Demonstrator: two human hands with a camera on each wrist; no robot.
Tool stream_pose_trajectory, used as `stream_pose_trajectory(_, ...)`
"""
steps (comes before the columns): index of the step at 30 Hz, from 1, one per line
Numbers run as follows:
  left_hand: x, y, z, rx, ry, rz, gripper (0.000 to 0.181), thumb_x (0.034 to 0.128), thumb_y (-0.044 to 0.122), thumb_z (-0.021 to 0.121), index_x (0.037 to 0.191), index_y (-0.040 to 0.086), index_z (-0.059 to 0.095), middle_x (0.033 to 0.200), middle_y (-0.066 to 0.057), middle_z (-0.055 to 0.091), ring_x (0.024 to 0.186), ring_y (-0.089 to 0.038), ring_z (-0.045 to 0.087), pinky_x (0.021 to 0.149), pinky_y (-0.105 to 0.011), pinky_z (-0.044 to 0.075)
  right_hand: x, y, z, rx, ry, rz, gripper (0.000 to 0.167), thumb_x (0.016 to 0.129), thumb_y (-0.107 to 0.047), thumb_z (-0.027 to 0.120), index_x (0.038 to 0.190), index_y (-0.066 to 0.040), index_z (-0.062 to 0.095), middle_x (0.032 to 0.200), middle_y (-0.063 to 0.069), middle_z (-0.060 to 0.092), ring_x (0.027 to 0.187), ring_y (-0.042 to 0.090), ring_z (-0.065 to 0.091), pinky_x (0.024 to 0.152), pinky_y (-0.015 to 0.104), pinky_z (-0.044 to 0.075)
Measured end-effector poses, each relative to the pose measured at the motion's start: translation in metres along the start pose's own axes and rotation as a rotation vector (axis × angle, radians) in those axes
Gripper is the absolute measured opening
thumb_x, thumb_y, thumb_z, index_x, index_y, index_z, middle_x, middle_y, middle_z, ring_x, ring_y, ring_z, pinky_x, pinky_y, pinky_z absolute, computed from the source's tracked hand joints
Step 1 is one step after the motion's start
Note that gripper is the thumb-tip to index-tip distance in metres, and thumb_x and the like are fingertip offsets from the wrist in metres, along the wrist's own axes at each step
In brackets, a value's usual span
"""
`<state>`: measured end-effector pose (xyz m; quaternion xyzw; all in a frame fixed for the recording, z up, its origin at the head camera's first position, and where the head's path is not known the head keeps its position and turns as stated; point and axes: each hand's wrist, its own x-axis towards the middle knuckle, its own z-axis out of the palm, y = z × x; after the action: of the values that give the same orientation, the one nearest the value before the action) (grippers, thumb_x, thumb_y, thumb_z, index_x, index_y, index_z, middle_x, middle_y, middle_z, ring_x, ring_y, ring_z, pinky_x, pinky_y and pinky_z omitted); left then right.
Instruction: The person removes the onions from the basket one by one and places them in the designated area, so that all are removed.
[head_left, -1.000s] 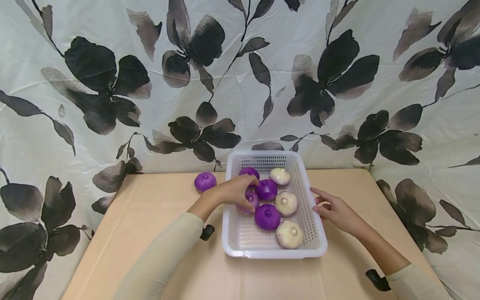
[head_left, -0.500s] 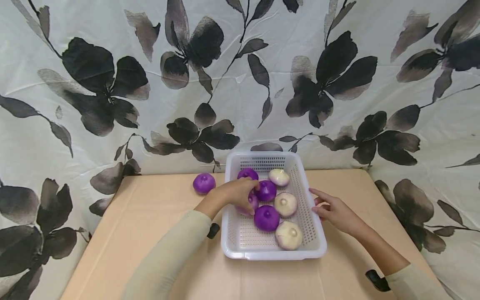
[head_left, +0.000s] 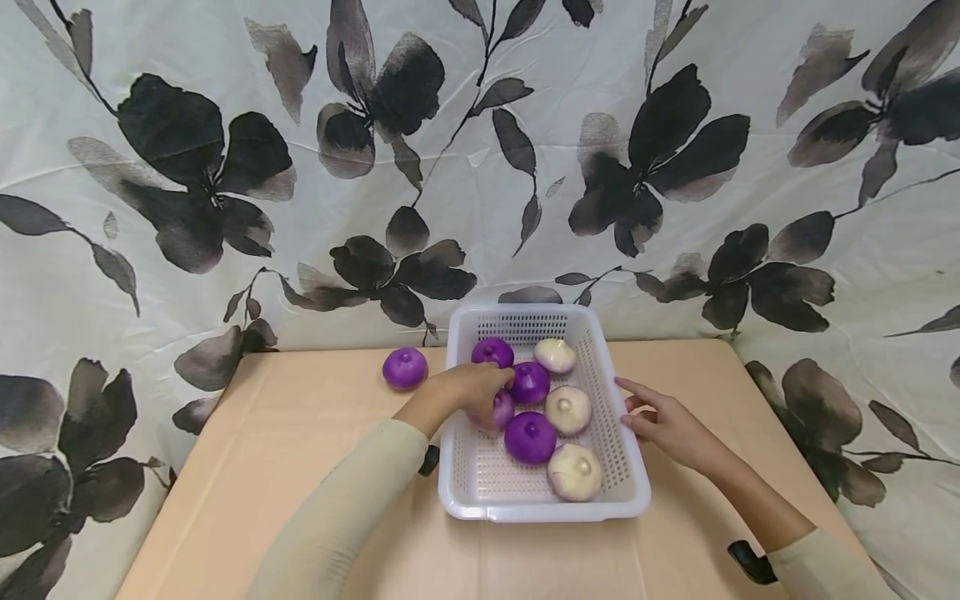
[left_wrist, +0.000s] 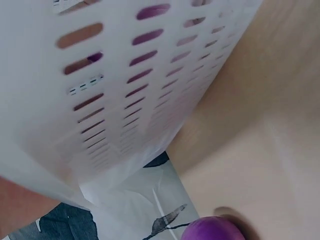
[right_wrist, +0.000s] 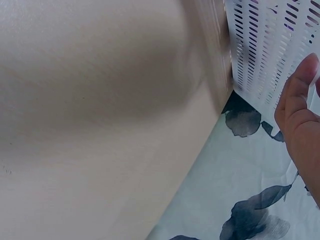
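A white plastic basket (head_left: 543, 510) holds several purple onions (head_left: 530, 437) and white onions (head_left: 574, 472). My left hand (head_left: 471, 392) reaches over its left side, the fingers curled round a paler purple onion (head_left: 503, 409) that the hand partly covers. At the right side of the basket, my right hand (head_left: 660, 425) holds the rim; in the right wrist view its fingertips (right_wrist: 308, 65) meet the edge. The left wrist view looks at the slotted outer wall (left_wrist: 145, 75), which hides the left fingers.
One more purple onion (head_left: 405, 368) lies on the tan tabletop (head_left: 322, 433), left of the basket's far end. Behind the table hangs a pale cloth (head_left: 487, 167) with dark flowers, close to the far rim.
My left hand has shifted slightly right and settled lower over the paler purple onion inside the basket. The right hand stays at the rim. The whole view has drifted a little.
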<state>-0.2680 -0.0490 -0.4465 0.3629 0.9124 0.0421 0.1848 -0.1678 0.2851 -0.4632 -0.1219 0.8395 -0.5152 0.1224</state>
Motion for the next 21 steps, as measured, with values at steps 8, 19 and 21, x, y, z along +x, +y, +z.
stream_pose_trajectory(8,-0.001,-0.002,0.003,0.020,-0.012,0.008,0.052,0.0761,0.021,0.082,0.122,0.019,0.058,0.108,0.000,0.064,0.099,-0.018,0.060,0.090,-0.034,0.054,0.000,0.000,0.002,-0.015,0.001,0.002,0.064,0.100,0.000,0.062,0.156,0.008,0.032,0.116,0.028,0.056,0.087,0.012,0.066,0.070,0.030,0.062)
stream_pose_trajectory(19,-0.006,0.000,-0.005,-0.054,-0.011,0.035,0.047,0.0762,0.017,0.084,0.117,0.017,0.061,0.105,0.001,0.064,0.096,-0.016,0.059,0.091,-0.030,0.053,-0.002,-0.001,0.004,-0.017,0.013,-0.010,0.063,0.100,0.001,0.062,0.155,0.009,0.033,0.114,0.028,0.056,0.085,0.010,0.066,0.069,0.031,0.061)
stream_pose_trajectory(21,-0.008,0.001,-0.008,-0.060,-0.008,0.035,0.043,0.0780,0.016,0.082,0.117,0.017,0.062,0.105,0.001,0.064,0.097,-0.016,0.059,0.092,-0.030,0.053,-0.002,-0.001,0.003,-0.020,0.012,-0.011,0.063,0.100,0.001,0.061,0.155,0.009,0.032,0.114,0.028,0.056,0.085,0.010,0.066,0.069,0.031,0.062)
